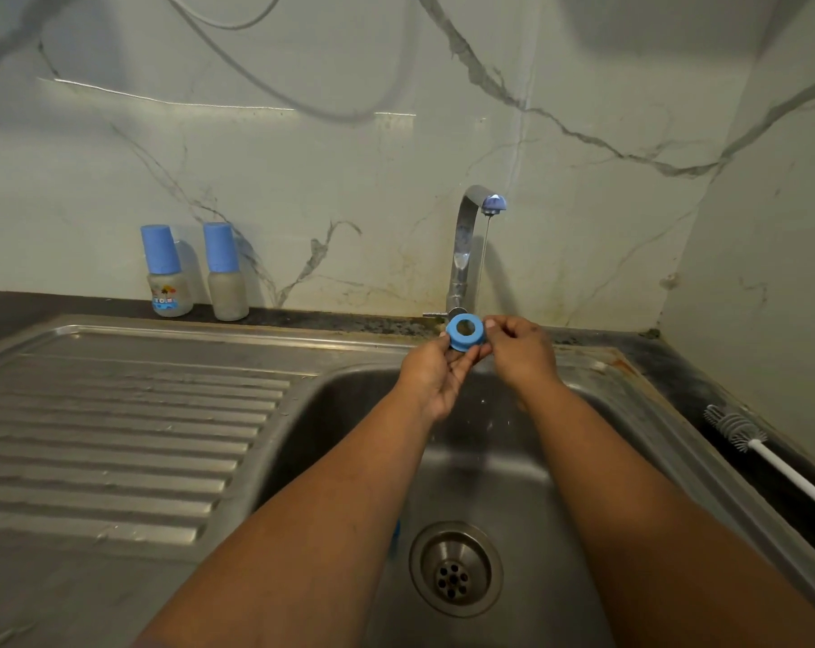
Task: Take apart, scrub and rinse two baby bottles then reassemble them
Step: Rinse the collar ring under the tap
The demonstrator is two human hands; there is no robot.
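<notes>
Both hands pinch the blue bottle collar ring (465, 333) at its edges, left hand (436, 374) from below, right hand (520, 350) at the side. They hold it over the sink basin (331, 413), near the thin water stream (484, 254), probably for rinsing. Two capped baby bottles (195, 273) stand at the wall.

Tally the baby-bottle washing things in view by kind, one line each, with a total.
Baby bottles with blue caps, standing on the counter: 2 (printed bottle, plain bottle)
Blue screw rings, held by the left hand and right hand: 1 (blue ring)
Bottle brushes: 1 (bottle brush)
Total: 4
</notes>
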